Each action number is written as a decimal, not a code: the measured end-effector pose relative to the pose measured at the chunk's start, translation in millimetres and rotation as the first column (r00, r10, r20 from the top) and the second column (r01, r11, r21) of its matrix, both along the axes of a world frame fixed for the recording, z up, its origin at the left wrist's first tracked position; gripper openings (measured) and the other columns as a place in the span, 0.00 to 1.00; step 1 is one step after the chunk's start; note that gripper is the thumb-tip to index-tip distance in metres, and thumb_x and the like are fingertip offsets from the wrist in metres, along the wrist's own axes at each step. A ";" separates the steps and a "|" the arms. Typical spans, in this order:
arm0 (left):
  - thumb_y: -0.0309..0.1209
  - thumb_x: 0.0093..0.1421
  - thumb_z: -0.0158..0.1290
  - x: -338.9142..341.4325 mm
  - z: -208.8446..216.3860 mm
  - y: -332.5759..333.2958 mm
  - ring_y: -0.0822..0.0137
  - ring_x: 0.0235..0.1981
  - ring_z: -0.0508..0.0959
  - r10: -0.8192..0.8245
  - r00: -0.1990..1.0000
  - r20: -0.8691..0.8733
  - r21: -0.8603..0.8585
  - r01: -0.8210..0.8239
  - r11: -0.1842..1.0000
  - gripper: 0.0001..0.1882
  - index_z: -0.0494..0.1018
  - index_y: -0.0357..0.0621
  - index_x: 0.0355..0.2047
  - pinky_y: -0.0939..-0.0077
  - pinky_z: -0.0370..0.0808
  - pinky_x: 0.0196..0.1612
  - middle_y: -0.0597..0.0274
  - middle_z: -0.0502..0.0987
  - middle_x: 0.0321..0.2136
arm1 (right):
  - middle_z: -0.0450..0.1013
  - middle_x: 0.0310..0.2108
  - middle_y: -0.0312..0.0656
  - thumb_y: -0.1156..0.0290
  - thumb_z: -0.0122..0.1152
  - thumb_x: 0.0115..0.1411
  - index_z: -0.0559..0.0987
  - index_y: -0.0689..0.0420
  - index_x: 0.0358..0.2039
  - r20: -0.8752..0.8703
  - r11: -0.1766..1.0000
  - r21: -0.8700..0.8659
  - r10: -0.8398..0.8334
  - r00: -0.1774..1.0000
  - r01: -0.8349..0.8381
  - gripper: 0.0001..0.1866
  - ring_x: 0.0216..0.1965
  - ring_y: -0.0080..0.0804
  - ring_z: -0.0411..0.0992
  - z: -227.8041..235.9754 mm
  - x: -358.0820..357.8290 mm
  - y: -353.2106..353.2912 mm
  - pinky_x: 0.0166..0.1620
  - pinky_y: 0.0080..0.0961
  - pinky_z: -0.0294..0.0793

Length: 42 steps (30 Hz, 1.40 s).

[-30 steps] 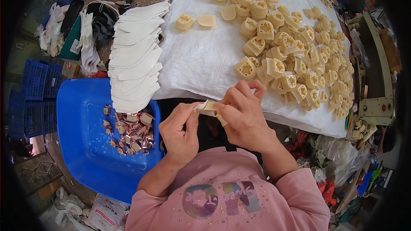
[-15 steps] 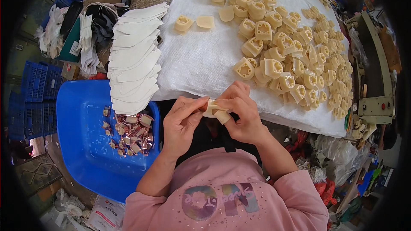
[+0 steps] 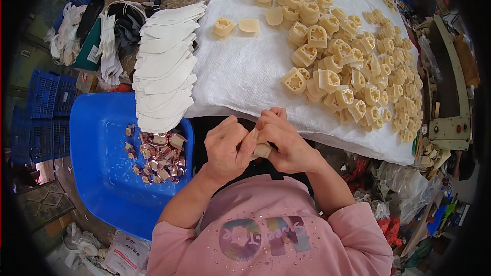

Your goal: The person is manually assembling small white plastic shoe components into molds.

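In front of my body, just off the near edge of the table, both hands meet on a beige shoe heel block (image 3: pixel 262 150). My left hand (image 3: pixel 226 146) is closed, its thumb and fingers pressed against the block's left side. Around the right side, my right hand (image 3: pixel 287 143) curls its fingers and thumb. Much of the block is hidden by the fingers. Many similar beige heel blocks (image 3: pixel 330 80), with hollowed, holed faces, lie heaped beyond my right hand. One heel block (image 3: pixel 223 27) stands apart on the left, beside a flat-lying one (image 3: pixel 249 26).
A white woven sheet (image 3: pixel 225 76) covers the table. Overlapping white cut pieces (image 3: pixel 166 66) run along its left edge, overhanging a blue basin (image 3: pixel 110 194) that holds shiny pinkish pieces (image 3: pixel 162 156). Blue crates (image 3: pixel 46 117) stand far left; plastic bags (image 3: pixel 409 189) lie at right.
My left hand has turned over, knuckles now upward, and closed further round the heel block. My right fingers have drawn in too, covering more of it. The view has shifted slightly.
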<state>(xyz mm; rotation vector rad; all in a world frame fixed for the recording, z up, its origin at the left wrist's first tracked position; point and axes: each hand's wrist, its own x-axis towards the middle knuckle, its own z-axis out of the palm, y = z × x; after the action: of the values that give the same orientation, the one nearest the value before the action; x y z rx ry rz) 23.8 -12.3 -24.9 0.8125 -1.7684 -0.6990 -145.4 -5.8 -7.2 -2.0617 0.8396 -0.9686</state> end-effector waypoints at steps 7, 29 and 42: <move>0.18 0.43 0.59 0.7 19.8 1.7 0.64 0.23 0.67 0.120 0.992 0.026 -0.131 -0.115 0.985 0.08 0.73 0.41 0.24 0.75 0.63 0.26 0.63 0.67 0.19 | 0.66 0.29 0.35 0.83 0.59 0.41 0.73 0.54 0.33 0.096 0.975 -0.147 -0.153 0.984 0.166 0.16 0.32 0.33 0.63 -0.5 1.7 -4.4 0.40 0.32 0.54; 0.12 0.47 0.53 -3.3 4.1 9.1 0.57 0.32 0.75 -0.025 0.996 -0.091 -0.156 0.010 0.988 0.11 0.70 0.37 0.30 0.72 0.74 0.33 0.51 0.73 0.32 | 0.72 0.43 0.49 0.66 0.39 0.67 0.65 0.60 0.38 0.551 0.711 0.702 -0.577 0.602 0.039 0.11 0.39 0.29 0.73 2.5 11.1 32.3 0.41 0.22 0.74; 0.17 0.51 0.55 -7.9 -1.5 12.6 0.56 0.34 0.75 0.019 0.998 -0.067 -0.165 -0.030 0.986 0.09 0.68 0.38 0.31 0.71 0.72 0.33 0.51 0.71 0.31 | 0.75 0.41 0.43 0.75 0.45 0.64 0.71 0.62 0.41 0.493 0.781 0.603 -0.525 0.694 0.162 0.08 0.27 0.15 0.67 -14.3 6.3 37.0 0.28 0.13 0.67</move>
<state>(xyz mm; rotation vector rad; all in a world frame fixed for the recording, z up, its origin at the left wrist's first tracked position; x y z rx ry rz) 15.9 0.3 -26.4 0.6902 -1.7294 -0.5474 -139.1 31.3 -21.5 -0.9855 0.9956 -1.3702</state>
